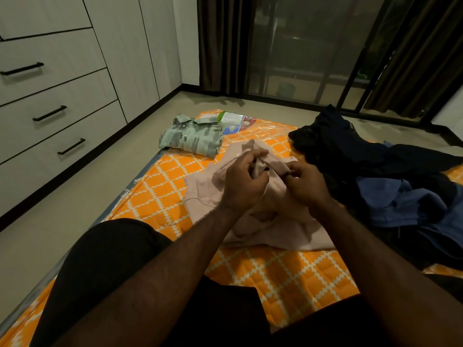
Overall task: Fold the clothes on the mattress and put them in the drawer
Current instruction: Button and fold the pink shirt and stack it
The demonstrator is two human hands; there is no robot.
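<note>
Both of your hands are curled on the one pale pink shirt (pixel 280 234), which lies crumpled in the middle of the orange patterned mattress (pixel 160 194). Your left hand (pixel 244 182) pinches a fold near its upper part, and your right hand (pixel 307 184) pinches the cloth just beside it. One green patterned shirt (pixel 191 137) lies folded at the far end of the mattress. To your right is a loose pile of dark clothes (pixel 338 151) with a blue garment (pixel 395 204) in it; you cannot count the pieces. Three shut drawers (pixel 75 91) with black bar handles stand to your left. The mattress label (pixel 233 120) is too small to read.
</note>
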